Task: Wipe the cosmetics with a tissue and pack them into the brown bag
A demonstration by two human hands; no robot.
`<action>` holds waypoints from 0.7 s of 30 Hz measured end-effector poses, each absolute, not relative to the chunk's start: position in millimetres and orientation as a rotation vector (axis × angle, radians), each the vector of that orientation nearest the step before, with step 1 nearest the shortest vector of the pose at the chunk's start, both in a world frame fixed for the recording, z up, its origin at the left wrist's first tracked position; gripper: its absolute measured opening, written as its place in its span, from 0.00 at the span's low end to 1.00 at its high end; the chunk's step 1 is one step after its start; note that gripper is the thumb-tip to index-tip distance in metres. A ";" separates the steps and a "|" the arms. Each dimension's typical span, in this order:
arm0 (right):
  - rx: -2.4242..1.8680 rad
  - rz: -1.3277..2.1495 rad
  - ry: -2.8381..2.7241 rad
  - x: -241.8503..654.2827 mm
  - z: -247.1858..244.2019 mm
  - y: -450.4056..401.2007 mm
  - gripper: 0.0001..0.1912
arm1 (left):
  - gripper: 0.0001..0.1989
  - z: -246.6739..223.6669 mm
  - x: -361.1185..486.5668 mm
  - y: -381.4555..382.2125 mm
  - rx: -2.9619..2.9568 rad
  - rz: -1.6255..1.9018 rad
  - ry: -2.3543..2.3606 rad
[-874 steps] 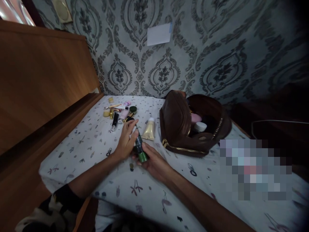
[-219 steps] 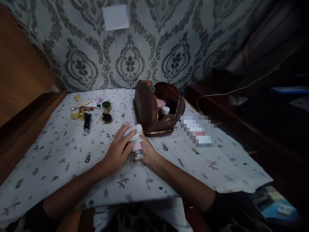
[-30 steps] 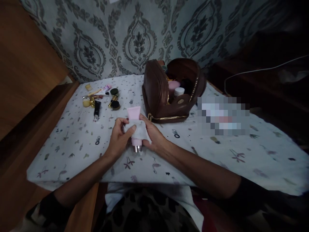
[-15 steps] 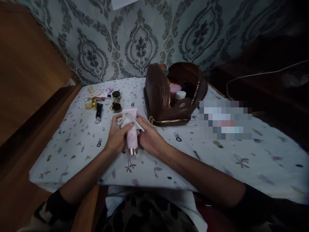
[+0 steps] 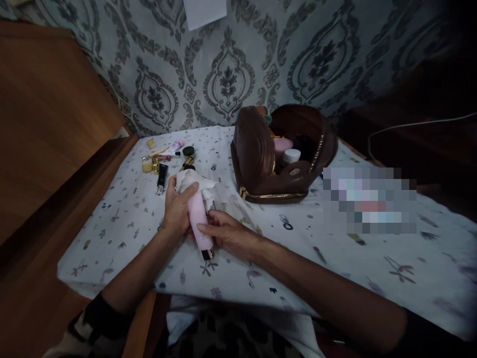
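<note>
A pink squeeze tube (image 5: 199,221) with a shiny metallic cap is held over the near part of the table, cap end toward me. My left hand (image 5: 178,206) is closed around its upper end, with a white wipe (image 5: 196,181) draped over that end under the thumb. Lower down, my right hand (image 5: 229,233) pinches the tube's side near the cap, thumb on top. Some of the fingers of both hands are hidden behind the tube.
An open brown leather bag (image 5: 257,164) stands behind my right hand, holding a white-lidded jar (image 5: 291,156) and a pink item. Left of it lie a black tube (image 5: 162,176), a dark round jar (image 5: 189,151) and several small cosmetics. A pixelated patch covers something at the right.
My right hand has slid from the tube's top end down toward its cap. The tube now tilts, cap to the right. The wipe stays with my left hand. The camera view has shifted slightly.
</note>
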State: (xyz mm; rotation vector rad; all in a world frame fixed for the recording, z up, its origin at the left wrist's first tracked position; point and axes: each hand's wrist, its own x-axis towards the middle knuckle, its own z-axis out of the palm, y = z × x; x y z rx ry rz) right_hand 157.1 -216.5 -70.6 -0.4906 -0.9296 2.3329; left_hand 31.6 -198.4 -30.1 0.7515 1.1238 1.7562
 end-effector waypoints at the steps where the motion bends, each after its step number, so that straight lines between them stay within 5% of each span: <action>1: -0.498 2.334 -0.951 157.7 -70.9 -216.4 0.23 | 0.24 -31.3 31.1 -197.1 0.712 1.781 1.147; 10: -0.587 2.130 -0.721 163.0 -55.3 -208.1 0.10 | 0.06 -27.9 24.5 -192.8 0.539 1.850 0.878; 15: -0.665 2.048 -0.665 164.4 -53.6 -206.3 0.08 | 0.20 -35.6 41.8 -213.4 0.742 1.445 0.963; 21: -0.677 2.103 -0.900 163.4 -59.5 -213.4 0.18 | 0.22 -38.4 45.5 -223.3 0.806 1.265 1.138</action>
